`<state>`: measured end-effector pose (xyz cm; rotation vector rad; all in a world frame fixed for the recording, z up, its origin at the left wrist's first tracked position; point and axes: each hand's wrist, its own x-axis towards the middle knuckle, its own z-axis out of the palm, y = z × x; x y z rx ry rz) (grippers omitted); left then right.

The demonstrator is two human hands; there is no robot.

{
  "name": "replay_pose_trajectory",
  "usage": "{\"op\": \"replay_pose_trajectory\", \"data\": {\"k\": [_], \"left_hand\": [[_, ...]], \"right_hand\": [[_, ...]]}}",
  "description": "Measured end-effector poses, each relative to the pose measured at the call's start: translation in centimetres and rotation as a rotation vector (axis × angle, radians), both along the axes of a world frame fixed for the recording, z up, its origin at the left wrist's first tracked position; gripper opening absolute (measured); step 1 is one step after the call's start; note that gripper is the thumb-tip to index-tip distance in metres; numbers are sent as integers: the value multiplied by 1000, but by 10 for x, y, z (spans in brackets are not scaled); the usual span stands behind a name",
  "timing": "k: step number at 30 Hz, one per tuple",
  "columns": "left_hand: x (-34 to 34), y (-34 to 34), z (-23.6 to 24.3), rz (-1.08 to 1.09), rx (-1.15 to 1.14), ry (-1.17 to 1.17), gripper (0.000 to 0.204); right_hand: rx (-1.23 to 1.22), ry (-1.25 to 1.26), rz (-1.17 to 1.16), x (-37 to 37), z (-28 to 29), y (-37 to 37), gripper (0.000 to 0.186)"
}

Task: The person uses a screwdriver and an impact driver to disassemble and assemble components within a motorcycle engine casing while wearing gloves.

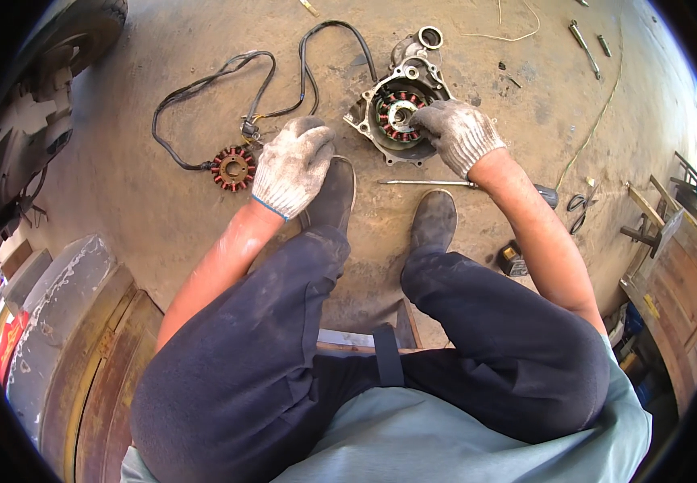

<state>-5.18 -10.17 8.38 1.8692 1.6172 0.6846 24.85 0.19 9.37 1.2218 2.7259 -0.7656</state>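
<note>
A metal engine cover (377, 142) lies on the ground ahead of me, with a copper-wound stator (388, 115) seated inside it. My right hand (461, 135), in a dirty white knit glove, reaches over the cover's right side. Its fingertips are pinched together at the stator's centre; whatever they hold is too small to make out. My left hand (293, 165), gloved likewise, is above my left boot with the fingers curled in; their contents are hidden. Just left of it lies a second, dustier stator (233, 168), joined to a black cable (159, 121) with a connector.
A long screwdriver (425, 183) lies in front of the cover, its handle past my right forearm. Pliers (580, 211) and a black-and-yellow battery pack (512, 259) are farther right. A socket wrench (585, 49) lies far right. A wheel (82, 36) stands far left.
</note>
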Motion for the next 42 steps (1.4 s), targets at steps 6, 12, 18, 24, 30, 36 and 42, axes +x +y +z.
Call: {"op": "replay_pose_trajectory", "data": {"k": [6,12,18,24,30,36,42], "left_hand": [[-5,-3,-1,-15,-14,23,21],[-7,-7,-3,8,-68,30,21],[-12,-11,-10,16,-58,39,22],[-18,-15,-16,4,-113,80,23],[-13,-13,-11,11,-127,69,23],[-13,-11,-12,7,-117,59,23],[-8,-10,-10,10,-112,48,21]], "right_hand": [[-32,-63,-38,-11,0,1,22],[-66,-74,-33,-15,3,1,23],[-76,-73,-60,-15,2,0,23],[-79,-85,-18,-14,0,-6,21],[35,-186,-35,-26,-5,-12,14],[251,-188,65,-27,-6,-15,11],[200,-335,111,-28,-14,-9,12]]}}
